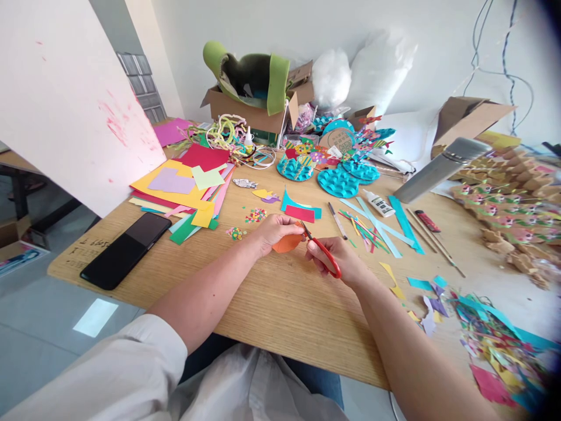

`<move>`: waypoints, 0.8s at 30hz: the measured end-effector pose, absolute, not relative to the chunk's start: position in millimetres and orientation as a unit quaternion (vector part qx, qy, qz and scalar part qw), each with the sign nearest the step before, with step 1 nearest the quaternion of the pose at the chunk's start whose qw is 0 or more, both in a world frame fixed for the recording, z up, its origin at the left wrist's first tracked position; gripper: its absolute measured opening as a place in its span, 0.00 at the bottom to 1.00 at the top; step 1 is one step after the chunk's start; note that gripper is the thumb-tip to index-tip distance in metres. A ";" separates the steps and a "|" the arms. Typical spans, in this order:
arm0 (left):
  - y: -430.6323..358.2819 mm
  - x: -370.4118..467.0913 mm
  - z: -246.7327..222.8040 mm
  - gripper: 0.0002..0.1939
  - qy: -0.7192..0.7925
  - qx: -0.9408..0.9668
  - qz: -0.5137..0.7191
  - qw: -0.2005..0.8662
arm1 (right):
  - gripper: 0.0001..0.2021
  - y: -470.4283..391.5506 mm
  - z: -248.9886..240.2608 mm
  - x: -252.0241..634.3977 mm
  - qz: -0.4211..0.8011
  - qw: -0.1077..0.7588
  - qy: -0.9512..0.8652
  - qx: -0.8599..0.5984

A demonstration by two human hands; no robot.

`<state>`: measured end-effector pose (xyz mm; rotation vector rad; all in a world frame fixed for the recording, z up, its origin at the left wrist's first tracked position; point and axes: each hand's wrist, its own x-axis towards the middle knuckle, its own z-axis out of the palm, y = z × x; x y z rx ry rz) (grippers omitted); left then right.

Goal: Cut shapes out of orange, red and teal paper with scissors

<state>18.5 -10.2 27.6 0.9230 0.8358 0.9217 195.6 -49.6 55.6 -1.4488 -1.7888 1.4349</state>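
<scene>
My left hand (277,230) pinches a piece of orange paper (287,243) with a rounded lower edge, held above the front of the table. In my right hand (337,257) is a pair of scissors (328,261) with red handles. Their blades meet the orange paper beside my left fingertips; how far apart the blades are is hard to make out. Just beyond the hands lie a red paper piece (300,214) and a blue curved offcut. Small colourful paper dots (255,216) lie in a pile left of them.
A black phone (127,248) and stacked coloured paper (184,190) lie at left. Glue (379,204), a pen (337,220), paper strips (366,231) and a grey bottle (440,171) are at right. Paper scraps (499,351) cover the near right corner. Blue egg-tray crafts (339,181) stand behind.
</scene>
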 end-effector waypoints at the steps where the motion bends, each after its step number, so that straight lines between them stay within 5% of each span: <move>1: -9.5 18.1 26.8 0.12 0.377 0.419 0.415 0.714 | 0.30 -49.2 55.1 195.9 0.516 0.213 -0.644 -0.523; 24: -7.1 14.9 28.2 0.06 0.384 0.430 0.393 0.716 | 0.30 -48.5 53.4 198.2 0.522 0.209 -0.633 -0.532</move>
